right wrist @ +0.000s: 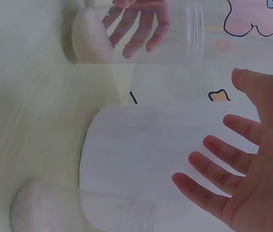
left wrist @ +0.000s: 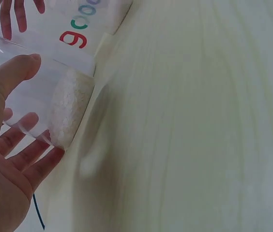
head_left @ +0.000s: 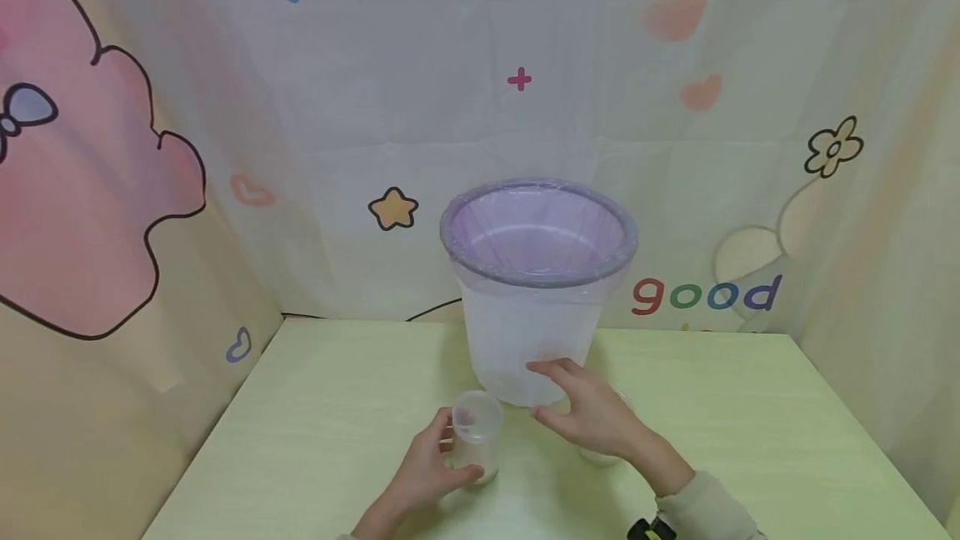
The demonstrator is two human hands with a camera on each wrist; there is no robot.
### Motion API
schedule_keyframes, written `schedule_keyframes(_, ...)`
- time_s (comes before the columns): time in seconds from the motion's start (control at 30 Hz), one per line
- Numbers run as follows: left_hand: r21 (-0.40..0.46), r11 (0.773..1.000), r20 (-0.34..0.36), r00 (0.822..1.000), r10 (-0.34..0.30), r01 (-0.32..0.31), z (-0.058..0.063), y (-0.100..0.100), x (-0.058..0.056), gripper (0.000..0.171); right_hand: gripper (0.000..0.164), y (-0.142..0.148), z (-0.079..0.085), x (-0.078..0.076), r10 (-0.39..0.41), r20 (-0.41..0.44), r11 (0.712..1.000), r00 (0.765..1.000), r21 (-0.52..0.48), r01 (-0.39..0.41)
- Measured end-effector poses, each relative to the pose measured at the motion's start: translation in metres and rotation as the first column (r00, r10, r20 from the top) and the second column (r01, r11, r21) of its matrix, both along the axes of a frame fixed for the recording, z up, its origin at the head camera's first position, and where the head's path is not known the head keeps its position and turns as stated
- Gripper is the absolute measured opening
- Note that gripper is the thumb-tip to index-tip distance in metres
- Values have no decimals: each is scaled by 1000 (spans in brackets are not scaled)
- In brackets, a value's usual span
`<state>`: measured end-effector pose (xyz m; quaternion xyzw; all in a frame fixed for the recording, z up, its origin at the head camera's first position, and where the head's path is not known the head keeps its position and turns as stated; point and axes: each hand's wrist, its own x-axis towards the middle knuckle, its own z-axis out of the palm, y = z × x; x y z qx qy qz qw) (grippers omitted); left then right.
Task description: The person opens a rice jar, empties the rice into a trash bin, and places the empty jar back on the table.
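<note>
My left hand (head_left: 427,467) grips a clear plastic jar (head_left: 478,438) upright, thumb on one side and fingers on the other. White grains (left wrist: 71,108) like rice fill the bottom of this jar in the left wrist view, and its top has no lid. My right hand (head_left: 592,413) hovers empty to the right, fingers spread and thumb apart. Behind and below it, partly covered by it, stands a second clear jar (head_left: 600,457). The right wrist view shows this second jar (right wrist: 44,210) with a similar white layer at its base.
A white bin (head_left: 528,327) with a purple inside and a clear liner folded over its rim stands just behind the hands. All this is on a pale green table (head_left: 337,407). A printed curtain (head_left: 390,65) hangs behind and along the sides.
</note>
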<state>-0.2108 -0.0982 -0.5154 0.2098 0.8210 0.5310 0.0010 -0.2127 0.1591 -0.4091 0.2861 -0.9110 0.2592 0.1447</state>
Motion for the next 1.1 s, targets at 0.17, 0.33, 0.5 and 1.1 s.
schedule_keyframes(0.17, -12, 1000, -20, 1000, -20, 20, 4, 8, 2, 67, 53, -3, 3, 5, 16, 2, 1000, 1000, 24, -16)
schedule_keyframes(0.33, -35, 999, -55, 998, -43, 41, 10, 14, 5, 68, 55, -7, 7, 10, 48, -22, 998, 999, 39, -47)
schedule_keyframes(0.5, -54, 998, -82, 995, -48, 43, 16, 20, 9, 68, 57, -11, 12, 16, 68, -46, 996, 997, 67, -64)
schedule_keyframes(1.1, -22, 997, -115, 991, -74, 72, 20, 39, 19, 65, 57, -19, 21, 30, 68, -114, 989, 991, 137, -52)
